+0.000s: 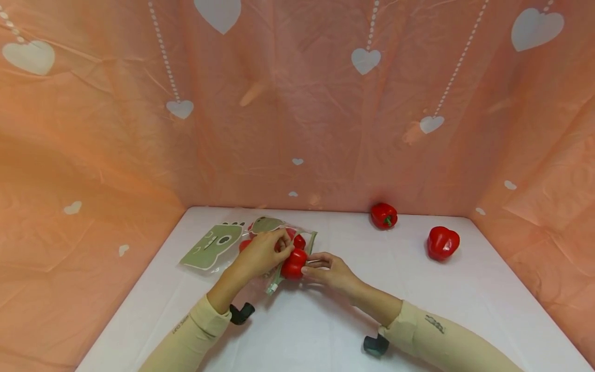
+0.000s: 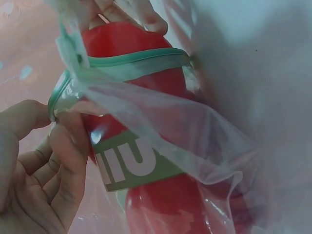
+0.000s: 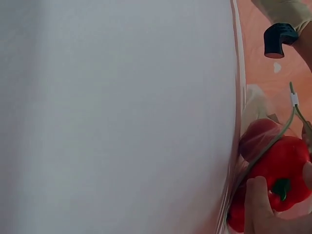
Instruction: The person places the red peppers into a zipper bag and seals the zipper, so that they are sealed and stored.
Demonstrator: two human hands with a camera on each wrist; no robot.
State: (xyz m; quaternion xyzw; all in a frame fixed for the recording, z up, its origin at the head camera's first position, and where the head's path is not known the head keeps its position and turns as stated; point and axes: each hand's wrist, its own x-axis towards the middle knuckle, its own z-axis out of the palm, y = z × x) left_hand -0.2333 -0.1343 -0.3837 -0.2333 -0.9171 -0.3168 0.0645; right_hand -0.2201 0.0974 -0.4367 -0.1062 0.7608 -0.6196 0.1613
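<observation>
A clear zip bag [image 1: 273,287] with a green zip edge lies on its side, holding several red peppers [image 2: 161,209] seen through its film. My left hand [image 1: 264,253] pinches the green zip edge [image 2: 54,105] of its mouth between thumb and fingers. At that mouth, my right hand [image 1: 333,273] holds a red bell pepper [image 1: 294,263] by its stem end. In the left wrist view the pepper is partly inside the bag. Its green stem [image 3: 281,188] shows between the right fingers in the right wrist view.
To the left lies another clear bag [image 1: 209,248] with a green cartoon face. Two more red bell peppers rest on the white table [image 1: 353,315], one pepper [image 1: 384,216] by the back edge and another pepper [image 1: 443,243] at the right. An orange curtain [image 1: 325,129] encloses the table.
</observation>
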